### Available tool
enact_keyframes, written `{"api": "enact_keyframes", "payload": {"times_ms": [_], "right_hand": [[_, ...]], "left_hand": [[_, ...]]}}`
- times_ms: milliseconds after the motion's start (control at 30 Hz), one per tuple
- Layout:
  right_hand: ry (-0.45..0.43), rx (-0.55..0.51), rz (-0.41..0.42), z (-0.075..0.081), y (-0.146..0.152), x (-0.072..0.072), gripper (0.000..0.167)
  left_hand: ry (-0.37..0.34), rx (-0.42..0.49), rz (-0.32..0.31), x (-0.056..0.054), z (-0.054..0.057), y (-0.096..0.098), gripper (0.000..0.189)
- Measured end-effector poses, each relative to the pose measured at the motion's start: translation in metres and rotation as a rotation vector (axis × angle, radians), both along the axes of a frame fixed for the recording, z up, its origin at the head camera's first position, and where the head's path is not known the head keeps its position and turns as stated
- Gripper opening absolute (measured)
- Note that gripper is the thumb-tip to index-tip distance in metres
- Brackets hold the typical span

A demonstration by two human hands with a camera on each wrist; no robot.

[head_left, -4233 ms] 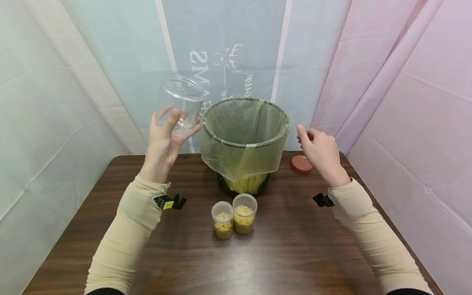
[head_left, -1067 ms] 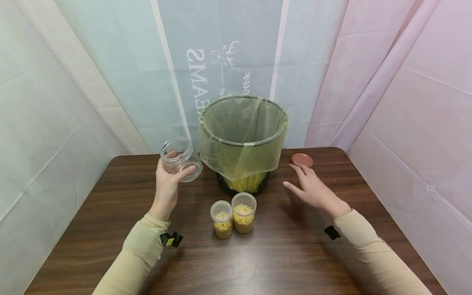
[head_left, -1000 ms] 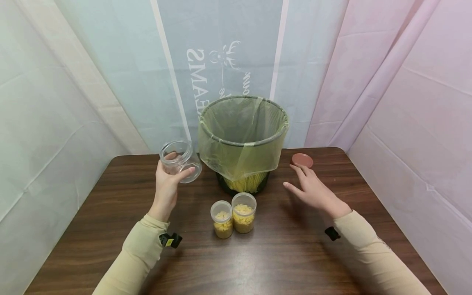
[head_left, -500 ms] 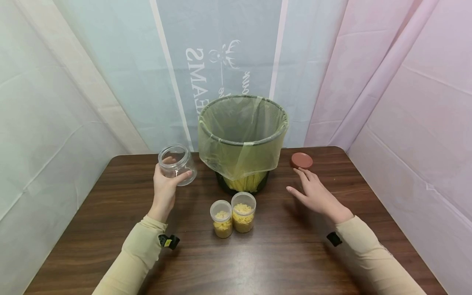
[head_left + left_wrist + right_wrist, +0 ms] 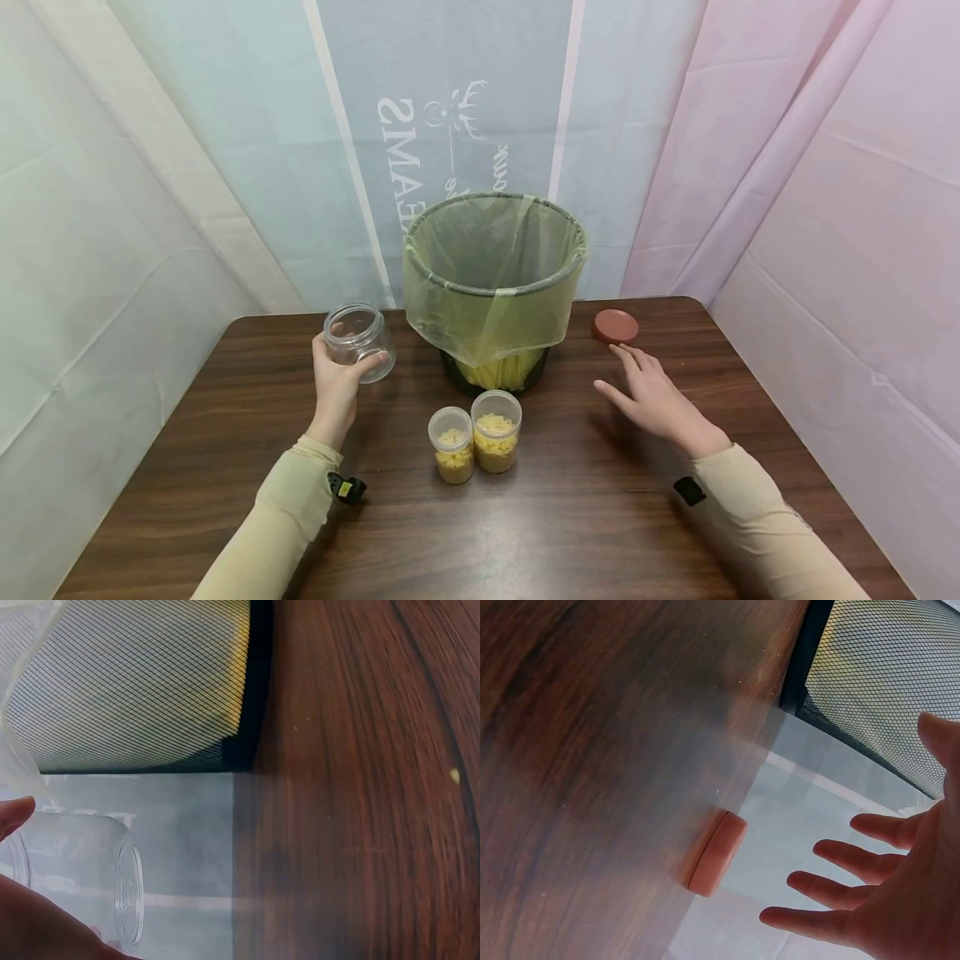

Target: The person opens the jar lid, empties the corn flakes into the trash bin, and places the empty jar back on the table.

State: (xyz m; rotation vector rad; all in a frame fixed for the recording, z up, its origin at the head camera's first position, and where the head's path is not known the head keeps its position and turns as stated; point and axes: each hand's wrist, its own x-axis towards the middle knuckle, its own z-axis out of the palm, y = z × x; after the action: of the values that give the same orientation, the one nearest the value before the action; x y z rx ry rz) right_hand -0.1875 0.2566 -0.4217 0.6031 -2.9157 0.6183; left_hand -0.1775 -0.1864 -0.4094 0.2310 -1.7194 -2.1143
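Observation:
My left hand [image 5: 335, 387] grips a clear, wide-mouthed jar [image 5: 375, 343] left of the bin, thumb on its near side, mouth up and slightly tilted. Nothing shows inside it. In the left wrist view the jar's base [image 5: 135, 894] sits above the table surface. My right hand [image 5: 658, 404] holds nothing; its fingers are spread and nearly straight, palm down. Just beyond its fingertips a reddish-brown round lid [image 5: 616, 325] lies on the table. The right wrist view shows a gap between the lid [image 5: 718, 853] and the fingers.
A dark mesh bin [image 5: 495, 325] with a yellowish translucent liner stands at the back centre. Before it, side by side, are two lidless clear jars, a smaller one [image 5: 453, 454] and a larger one [image 5: 497, 446], partly filled with yellow bits. Fabric walls enclose the table.
My left hand has lowered the jar from above the bin's rim level and brought it closer to upright. The right hand has uncurled and come down, then drawn slightly right and nearer me.

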Motion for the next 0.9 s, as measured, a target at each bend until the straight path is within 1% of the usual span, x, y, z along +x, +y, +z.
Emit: {"api": "enact_keyframes", "payload": {"times_ms": [267,433,667,900], "right_hand": [[0.014,0.0,-0.011,-0.003,0.007,0.001,0.074],[0.002,0.005,-0.018,-0.003,0.01,0.002,0.073],[-0.011,0.018,-0.022,-0.004,0.014,0.003,0.074],[0.012,0.015,-0.02,-0.005,0.017,0.003,0.073]], "left_hand": [[-0.12,-0.115,0.057,-0.006,-0.008,-0.009,0.083],[-0.142,-0.134,0.068,-0.011,-0.013,-0.013,0.084],[-0.182,-0.158,0.049,-0.018,-0.02,-0.022,0.086],[-0.233,-0.175,0.025,-0.027,-0.026,-0.03,0.086]]}}
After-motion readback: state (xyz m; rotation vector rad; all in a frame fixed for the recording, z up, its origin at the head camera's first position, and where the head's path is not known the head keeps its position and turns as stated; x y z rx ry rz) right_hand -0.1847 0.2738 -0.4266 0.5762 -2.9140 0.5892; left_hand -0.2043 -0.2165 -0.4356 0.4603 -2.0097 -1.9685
